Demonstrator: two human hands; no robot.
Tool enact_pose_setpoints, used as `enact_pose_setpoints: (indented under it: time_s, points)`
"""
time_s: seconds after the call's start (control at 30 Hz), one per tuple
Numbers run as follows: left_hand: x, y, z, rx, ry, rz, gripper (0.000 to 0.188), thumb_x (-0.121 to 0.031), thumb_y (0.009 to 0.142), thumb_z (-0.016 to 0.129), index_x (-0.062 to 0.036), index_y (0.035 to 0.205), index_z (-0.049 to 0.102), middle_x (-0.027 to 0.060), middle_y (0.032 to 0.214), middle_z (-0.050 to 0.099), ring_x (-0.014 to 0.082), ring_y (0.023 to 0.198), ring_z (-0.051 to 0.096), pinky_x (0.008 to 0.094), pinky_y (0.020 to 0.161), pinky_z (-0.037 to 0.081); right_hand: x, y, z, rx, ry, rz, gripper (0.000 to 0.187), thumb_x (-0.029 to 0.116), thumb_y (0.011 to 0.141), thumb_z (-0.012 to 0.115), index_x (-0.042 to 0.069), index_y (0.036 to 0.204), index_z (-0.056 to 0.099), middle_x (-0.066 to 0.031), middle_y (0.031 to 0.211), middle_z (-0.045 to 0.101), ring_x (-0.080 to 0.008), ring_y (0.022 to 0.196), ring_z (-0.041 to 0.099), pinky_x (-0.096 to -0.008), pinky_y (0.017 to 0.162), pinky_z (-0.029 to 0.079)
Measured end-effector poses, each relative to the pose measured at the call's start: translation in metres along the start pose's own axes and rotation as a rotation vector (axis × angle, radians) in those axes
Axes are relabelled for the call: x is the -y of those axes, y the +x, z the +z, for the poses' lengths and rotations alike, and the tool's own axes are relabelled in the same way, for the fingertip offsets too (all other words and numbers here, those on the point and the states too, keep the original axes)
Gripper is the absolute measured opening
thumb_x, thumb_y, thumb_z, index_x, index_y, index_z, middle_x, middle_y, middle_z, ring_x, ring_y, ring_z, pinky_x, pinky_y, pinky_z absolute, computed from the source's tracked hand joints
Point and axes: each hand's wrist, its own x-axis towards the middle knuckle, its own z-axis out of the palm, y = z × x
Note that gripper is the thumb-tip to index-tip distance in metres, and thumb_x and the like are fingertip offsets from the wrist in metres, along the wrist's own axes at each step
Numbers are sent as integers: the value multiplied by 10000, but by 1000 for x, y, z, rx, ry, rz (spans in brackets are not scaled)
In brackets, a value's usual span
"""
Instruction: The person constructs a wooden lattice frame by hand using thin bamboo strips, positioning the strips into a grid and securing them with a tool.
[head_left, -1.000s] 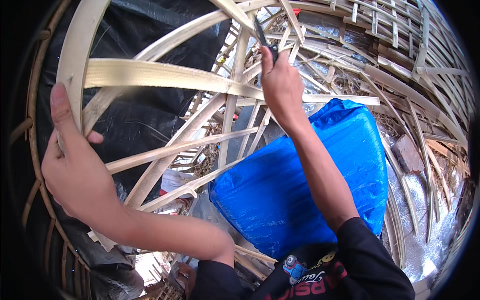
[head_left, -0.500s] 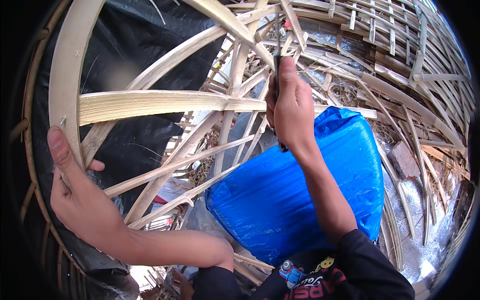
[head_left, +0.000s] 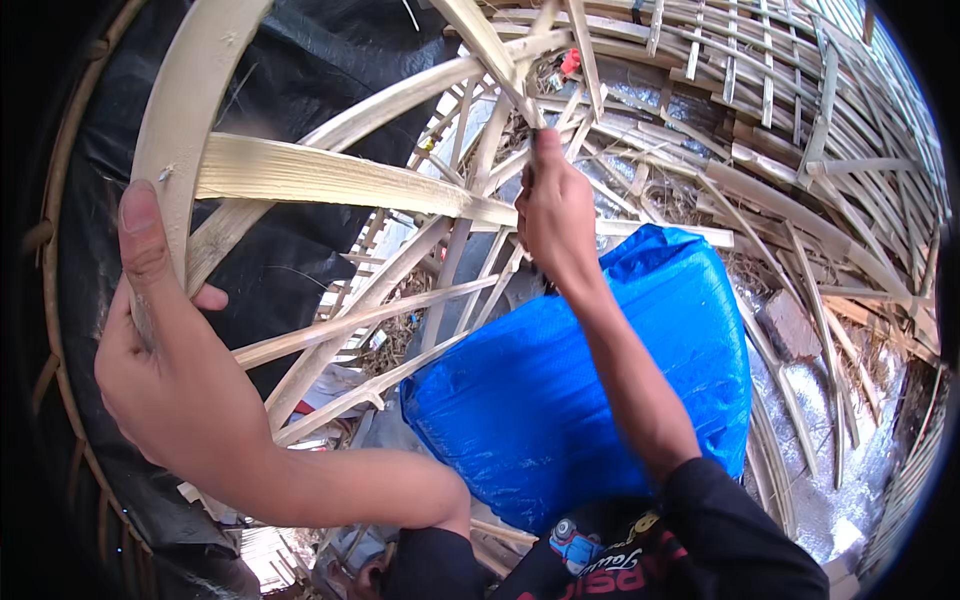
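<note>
My left hand (head_left: 185,385) grips a broad pale bamboo strip (head_left: 190,90), thumb on its face and fingers behind. A small shiny nail-like point (head_left: 165,176) shows on the strip just above my thumb. A flat slat (head_left: 330,178) with a sawn-looking grain crosses from behind this strip toward my right hand (head_left: 562,215). That hand is closed around a dark-handled tool (head_left: 535,165), beside the slat's far end. Most of the tool is hidden by my fist, so its kind is unclear now.
Several more bamboo slats (head_left: 400,300) cross below and behind. A bulky blue plastic-wrapped bundle (head_left: 590,390) lies under my right forearm. Black sheeting (head_left: 300,60) hangs at the left. A bamboo lattice (head_left: 740,50) and loose strips fill the right, near a brownish block (head_left: 790,325).
My right hand has moved slightly left and down; the thin dark blade-like part above the fist no longer shows. The strip and slat have shifted in view, my left thumb now higher.
</note>
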Motion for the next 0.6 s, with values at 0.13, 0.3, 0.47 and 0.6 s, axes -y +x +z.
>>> enact_pose_setpoints:
  time_s: [0.13,0.3,0.47,0.6]
  points:
    - [-5,-15,5,-40,-48,4,841,-873,740,513,-72,838,750,7,677,566,165,692,522,317,708,379,-17,14,1,-192,-208,-227,613,432,1068,323,-86,830,548,-258,676,562,-408,644,564,-489,657,436]
    - [1,1,3,-19,32,62,869,-903,742,448,-154,1037,777,-3,673,567,161,722,550,352,801,394,0,15,-2,-16,-146,34,698,462,1062,292,-93,771,600,-305,687,580,-490,722,581,-525,711,440]
    - [-3,0,2,0,111,59,859,-913,726,450,-193,1063,774,-4,660,607,172,739,612,383,824,447,-5,23,-16,-78,-432,-214,634,468,1048,361,-89,855,594,-326,703,602,-519,751,611,-544,697,471]
    - [-1,16,22,17,206,64,824,-910,725,458,-217,1028,786,-7,661,659,188,752,665,405,819,489,13,44,-54,-44,-937,-322,622,521,1014,424,-62,871,588,-307,697,631,-504,693,638,-556,634,501]
